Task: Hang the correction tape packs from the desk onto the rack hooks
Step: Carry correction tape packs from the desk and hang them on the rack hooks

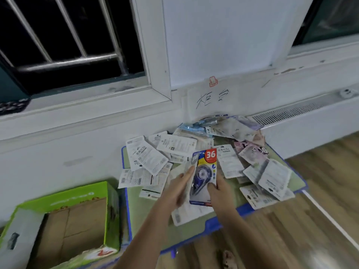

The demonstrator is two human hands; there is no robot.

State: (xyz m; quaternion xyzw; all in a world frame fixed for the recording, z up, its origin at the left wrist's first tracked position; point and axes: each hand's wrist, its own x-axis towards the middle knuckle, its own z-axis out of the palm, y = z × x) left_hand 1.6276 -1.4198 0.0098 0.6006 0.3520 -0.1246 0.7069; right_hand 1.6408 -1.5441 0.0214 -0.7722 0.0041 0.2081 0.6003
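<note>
One blue-and-yellow carded correction tape pack (204, 174) is held above the blue-edged green desk (229, 220), pinched by the right hand (218, 188) and steadied by the left hand's (179, 186) flat fingers. Its top hole should be kept unobstructed; no rack is visible.

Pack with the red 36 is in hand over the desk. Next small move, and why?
Probably lift the pack clear of the pile and turn toward the rack. The right hand pinches its lower right edge, the left hand steadies its left side with straight fingers, and the pack is face up. No rack hook is in view, so the person must find one first.
</note>
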